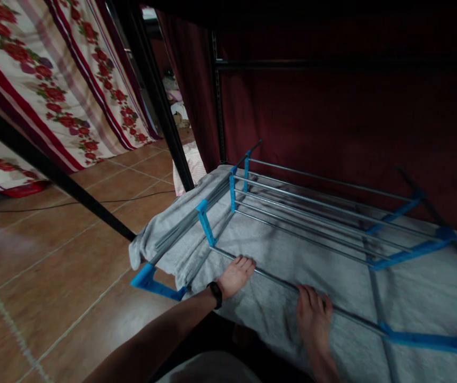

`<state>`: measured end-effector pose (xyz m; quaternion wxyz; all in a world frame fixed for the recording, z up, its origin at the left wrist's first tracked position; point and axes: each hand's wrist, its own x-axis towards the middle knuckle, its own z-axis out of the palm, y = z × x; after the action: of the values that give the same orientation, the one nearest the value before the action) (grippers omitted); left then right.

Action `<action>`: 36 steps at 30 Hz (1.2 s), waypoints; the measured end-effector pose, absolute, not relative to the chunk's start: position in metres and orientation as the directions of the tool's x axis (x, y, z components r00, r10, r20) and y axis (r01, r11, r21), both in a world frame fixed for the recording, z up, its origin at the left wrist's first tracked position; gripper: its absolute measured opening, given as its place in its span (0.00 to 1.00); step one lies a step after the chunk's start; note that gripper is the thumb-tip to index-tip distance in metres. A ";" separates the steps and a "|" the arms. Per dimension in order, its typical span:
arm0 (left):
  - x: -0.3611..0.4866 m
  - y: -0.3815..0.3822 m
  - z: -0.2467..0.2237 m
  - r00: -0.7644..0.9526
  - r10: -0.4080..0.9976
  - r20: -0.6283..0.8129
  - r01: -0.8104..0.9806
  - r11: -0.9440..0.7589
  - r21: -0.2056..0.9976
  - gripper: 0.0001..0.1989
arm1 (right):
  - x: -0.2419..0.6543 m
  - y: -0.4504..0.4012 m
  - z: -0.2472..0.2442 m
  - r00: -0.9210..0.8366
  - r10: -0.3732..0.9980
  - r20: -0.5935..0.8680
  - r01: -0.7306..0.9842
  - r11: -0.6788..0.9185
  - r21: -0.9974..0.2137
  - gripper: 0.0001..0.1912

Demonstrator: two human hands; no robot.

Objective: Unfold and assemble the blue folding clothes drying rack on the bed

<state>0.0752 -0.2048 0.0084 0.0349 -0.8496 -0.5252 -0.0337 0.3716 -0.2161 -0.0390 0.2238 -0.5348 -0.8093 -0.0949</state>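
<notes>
Head view: both hands [278, 295] (bare) on metal rod [276, 279].

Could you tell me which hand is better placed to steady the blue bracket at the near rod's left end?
Probably the left hand: it holds the near rod close to that blue bracket; the right hand is farther along.

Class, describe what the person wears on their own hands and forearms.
The left hand and right hand are ungloved. A black fitness band circles the left wrist; the right wrist looks bare. No sleeve shows on either forearm.
</notes>
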 end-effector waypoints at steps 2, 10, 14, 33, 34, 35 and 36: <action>0.075 -0.205 0.007 0.436 0.895 0.095 0.900 -0.435 -0.034 0.21 | 0.371 -0.216 -0.039 -0.327 0.815 0.478 0.908 0.410 -0.079 0.21; 0.071 -0.205 0.002 0.420 0.902 0.103 0.907 -0.420 -0.019 0.24 | 0.371 -0.215 -0.048 -0.337 0.800 0.497 0.900 0.429 -0.080 0.24; 0.069 -0.204 0.000 0.418 0.905 0.079 0.908 -0.418 -0.016 0.25 | 0.372 -0.215 -0.055 -0.345 0.790 0.506 0.896 0.439 -0.074 0.25; 0.067 -0.203 -0.002 0.393 0.906 0.157 0.919 -0.395 -0.019 0.24 | 0.373 -0.213 -0.059 -0.341 0.794 0.503 0.912 0.409 -0.029 0.25; 0.067 -0.204 -0.002 0.385 0.908 0.167 0.921 -0.389 -0.013 0.23 | 0.373 -0.212 -0.059 -0.342 0.794 0.503 0.913 0.407 -0.022 0.25; 0.067 -0.204 -0.002 0.379 0.909 0.175 0.924 -0.383 -0.007 0.22 | 0.373 -0.211 -0.059 -0.341 0.793 0.505 0.916 0.401 -0.012 0.25; 0.067 -0.205 -0.002 0.373 0.910 0.181 0.925 -0.379 -0.002 0.22 | 0.373 -0.211 -0.059 -0.340 0.791 0.508 0.919 0.393 0.003 0.25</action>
<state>0.0675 -0.2046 -0.0019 0.0513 -0.8269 -0.5549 -0.0750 0.3726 -0.2107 -0.0586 0.2190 -0.5310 -0.8054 -0.1461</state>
